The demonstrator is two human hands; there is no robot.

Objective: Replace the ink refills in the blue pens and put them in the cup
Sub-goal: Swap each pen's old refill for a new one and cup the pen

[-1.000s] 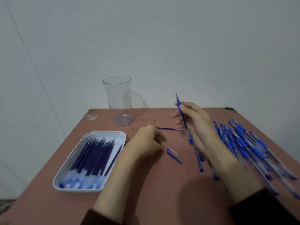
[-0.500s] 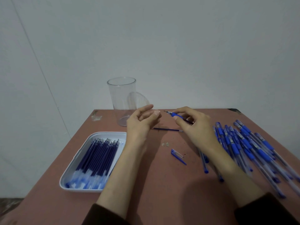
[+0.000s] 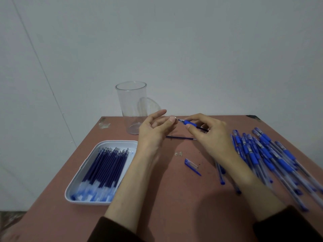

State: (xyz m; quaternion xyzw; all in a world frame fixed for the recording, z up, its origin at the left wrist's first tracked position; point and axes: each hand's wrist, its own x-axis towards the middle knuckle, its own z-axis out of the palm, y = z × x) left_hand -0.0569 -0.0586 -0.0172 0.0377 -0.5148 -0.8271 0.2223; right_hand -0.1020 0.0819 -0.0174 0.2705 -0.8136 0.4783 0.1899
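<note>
My right hand (image 3: 208, 135) grips a blue pen (image 3: 189, 122) by its rubber grip and holds it almost level above the table, tip pointing left. The fingertips of my left hand (image 3: 153, 130) pinch the pen's tip end, with the other fingers straight. A clear empty cup (image 3: 131, 105) stands at the table's far edge behind my left hand. One loose refill (image 3: 180, 137) lies on the table under my hands. A white tray (image 3: 78, 180) at the left holds several dark blue refills (image 3: 106, 168).
A heap of several blue pens (image 3: 272, 159) covers the table's right side, partly behind my right forearm. A blue pen cap (image 3: 192, 164) and small clear bits (image 3: 179, 153) lie between my forearms. The brown table (image 3: 174, 206) ends at a white wall.
My right hand tipped the pen from upright down to nearly level. My left hand rose off the table and took hold of the pen's tip end.
</note>
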